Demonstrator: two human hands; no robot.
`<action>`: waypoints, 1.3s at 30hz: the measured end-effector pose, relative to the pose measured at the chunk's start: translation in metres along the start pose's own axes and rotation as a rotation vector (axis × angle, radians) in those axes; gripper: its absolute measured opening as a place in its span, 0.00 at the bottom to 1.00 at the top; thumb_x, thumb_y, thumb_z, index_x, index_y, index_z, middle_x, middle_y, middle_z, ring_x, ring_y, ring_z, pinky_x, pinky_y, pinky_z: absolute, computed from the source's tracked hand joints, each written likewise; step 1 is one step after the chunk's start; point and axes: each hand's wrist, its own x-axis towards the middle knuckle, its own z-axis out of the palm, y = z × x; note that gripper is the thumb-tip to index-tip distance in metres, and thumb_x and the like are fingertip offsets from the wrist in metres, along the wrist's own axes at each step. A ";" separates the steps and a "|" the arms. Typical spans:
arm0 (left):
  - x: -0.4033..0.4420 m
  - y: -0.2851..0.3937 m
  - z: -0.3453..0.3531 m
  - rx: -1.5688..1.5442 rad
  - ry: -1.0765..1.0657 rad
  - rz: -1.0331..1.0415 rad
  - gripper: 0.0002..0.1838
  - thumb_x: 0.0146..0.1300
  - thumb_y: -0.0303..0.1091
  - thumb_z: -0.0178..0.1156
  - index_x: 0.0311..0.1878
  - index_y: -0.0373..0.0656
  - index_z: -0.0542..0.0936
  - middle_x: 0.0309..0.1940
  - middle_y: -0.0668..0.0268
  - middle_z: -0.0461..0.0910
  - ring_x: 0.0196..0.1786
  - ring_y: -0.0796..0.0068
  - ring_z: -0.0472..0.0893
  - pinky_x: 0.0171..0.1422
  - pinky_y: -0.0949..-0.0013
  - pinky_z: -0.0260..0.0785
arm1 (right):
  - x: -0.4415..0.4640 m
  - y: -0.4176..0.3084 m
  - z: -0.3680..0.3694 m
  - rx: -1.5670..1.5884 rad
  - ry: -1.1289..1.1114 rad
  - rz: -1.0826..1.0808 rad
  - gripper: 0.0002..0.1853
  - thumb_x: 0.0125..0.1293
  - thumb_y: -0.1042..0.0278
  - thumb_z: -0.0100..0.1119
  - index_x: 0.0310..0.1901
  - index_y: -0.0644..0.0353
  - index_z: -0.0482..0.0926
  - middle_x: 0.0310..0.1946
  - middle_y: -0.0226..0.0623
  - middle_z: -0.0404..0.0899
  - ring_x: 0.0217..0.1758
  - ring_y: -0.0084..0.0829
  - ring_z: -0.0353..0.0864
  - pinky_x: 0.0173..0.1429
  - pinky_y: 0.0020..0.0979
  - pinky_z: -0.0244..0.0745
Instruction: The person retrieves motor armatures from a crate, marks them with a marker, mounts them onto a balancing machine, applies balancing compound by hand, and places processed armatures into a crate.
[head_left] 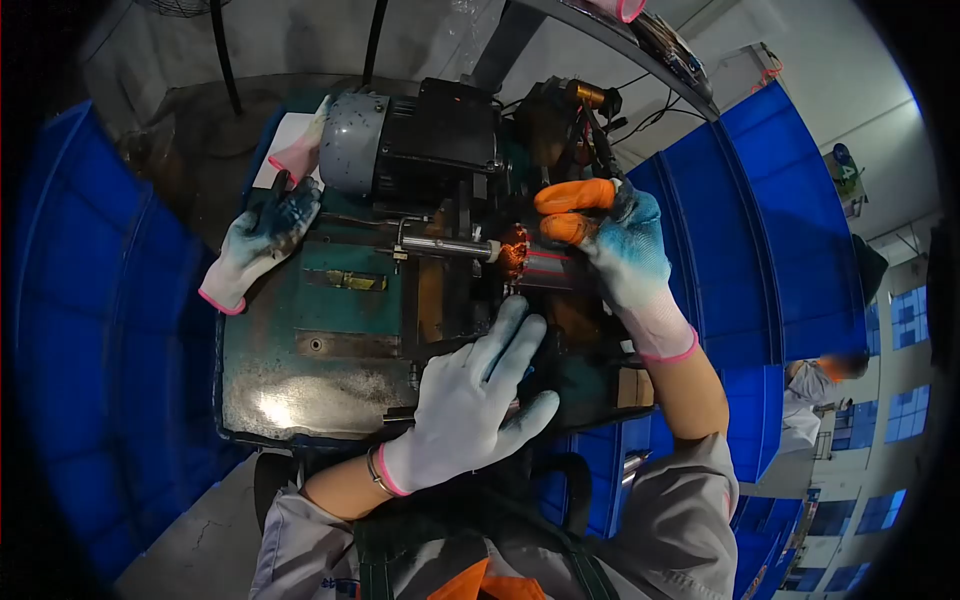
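Note:
My left hand, in a white glove with bluish fingertips, reaches in from below with its fingers stretched out. Its fingertips are just below a copper-wound armature, and whether they touch it is unclear. The armature's striped core lies level beside a bright metal shaft. Above and to the right of the core is my right hand, gloved, with orange covers on two digits. Those digits are bent close together and the others curl near a dark lever. What they grip is hidden.
A grey-and-black electric motor stands at the back of the green machine bed. A stained glove lies on its left edge, near another glove. Blue bins flank both sides. A person is far right.

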 end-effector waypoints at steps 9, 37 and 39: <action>-0.001 -0.001 0.004 0.015 -0.040 -0.045 0.32 0.48 0.40 0.62 0.55 0.31 0.67 0.56 0.41 0.64 0.28 0.60 0.78 0.31 0.67 0.71 | -0.007 0.003 0.002 -1.038 -0.189 -0.662 0.14 0.51 0.78 0.60 0.41 0.60 0.78 0.35 0.41 0.73 0.45 0.38 0.74 0.50 0.31 0.71; -0.007 0.011 -0.001 -0.035 0.134 0.019 0.27 0.42 0.31 0.67 0.48 0.36 0.74 0.45 0.50 0.74 0.33 0.60 0.78 0.33 0.68 0.71 | -0.005 0.027 -0.002 -0.526 -0.090 -0.428 0.30 0.51 0.74 0.60 0.58 0.54 0.63 0.38 0.37 0.72 0.32 0.28 0.73 0.45 0.28 0.72; -0.027 0.012 -0.010 -0.009 0.176 -0.031 0.17 0.36 0.27 0.70 0.34 0.40 0.78 0.35 0.59 0.78 0.30 0.66 0.78 0.32 0.71 0.69 | -0.043 0.033 -0.016 -0.373 0.116 -0.524 0.26 0.53 0.72 0.58 0.56 0.57 0.64 0.35 0.35 0.72 0.30 0.27 0.71 0.42 0.27 0.70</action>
